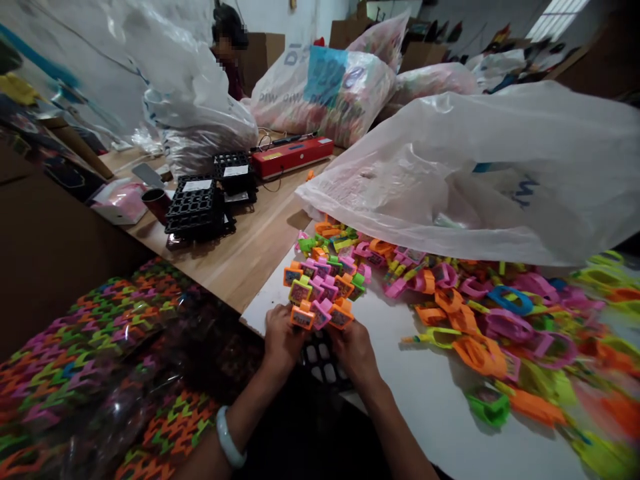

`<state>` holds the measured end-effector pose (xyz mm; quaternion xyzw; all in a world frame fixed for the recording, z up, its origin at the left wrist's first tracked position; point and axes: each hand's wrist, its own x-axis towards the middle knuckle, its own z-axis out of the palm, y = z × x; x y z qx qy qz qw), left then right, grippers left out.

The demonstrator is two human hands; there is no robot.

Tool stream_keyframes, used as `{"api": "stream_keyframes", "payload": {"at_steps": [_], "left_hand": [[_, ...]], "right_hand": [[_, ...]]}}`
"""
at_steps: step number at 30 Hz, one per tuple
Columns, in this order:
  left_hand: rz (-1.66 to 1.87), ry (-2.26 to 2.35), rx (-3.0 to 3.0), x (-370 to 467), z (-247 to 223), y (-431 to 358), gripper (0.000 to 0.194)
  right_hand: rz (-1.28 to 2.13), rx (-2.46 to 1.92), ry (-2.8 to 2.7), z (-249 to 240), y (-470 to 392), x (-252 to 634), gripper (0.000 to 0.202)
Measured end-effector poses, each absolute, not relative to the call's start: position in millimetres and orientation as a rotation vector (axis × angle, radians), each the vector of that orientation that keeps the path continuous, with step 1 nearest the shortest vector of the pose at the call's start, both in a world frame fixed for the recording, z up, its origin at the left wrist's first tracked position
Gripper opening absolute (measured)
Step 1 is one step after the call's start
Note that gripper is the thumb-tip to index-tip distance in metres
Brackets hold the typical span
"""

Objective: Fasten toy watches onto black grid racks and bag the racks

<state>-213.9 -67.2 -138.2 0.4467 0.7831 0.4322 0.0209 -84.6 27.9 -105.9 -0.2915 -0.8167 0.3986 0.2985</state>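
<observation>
Several orange, pink and yellow-green toy watches (320, 287) stand in rows in a black tray (323, 365) at the near edge of the white table. My left hand (283, 339) is closed at the left side of the rows, by an orange watch. On the right side my right hand (356, 348) is closed beside another orange watch. Fingertips of both hands are hidden behind the watches and tray, so what exactly each one grips is unclear. A loose heap of colourful watches (480, 320) lies to the right.
A large translucent bag (450, 173) lies behind the heap. Black trays (197, 207) are stacked on the wooden table (240, 257), near a red device (293, 157) and a dark cup (157, 203). Many packed watches (60, 360) lie lower left. A person (231, 50) is in the background.
</observation>
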Motion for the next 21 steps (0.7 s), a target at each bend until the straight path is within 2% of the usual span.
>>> {"api": "stream_keyframes", "payload": {"at_steps": [8, 15, 18, 21], "left_hand": [[1.259, 2.588, 1.331, -206, -142, -65, 0.011], [1.230, 2.554, 1.377, -215, -148, -64, 0.011], [1.266, 2.472, 1.444, -222, -145, -65, 0.013], [1.319, 2.354, 1.525, -228, -141, -69, 0.021]], "right_hand": [[0.923, -0.809, -2.242, -122, 24, -75, 0.028], [0.756, -0.836, -2.301, -126, 20, -85, 0.035], [0.781, -0.826, -2.297, -118, 16, -90, 0.036], [0.882, -0.761, -2.250, -108, 19, -86, 0.028]]}}
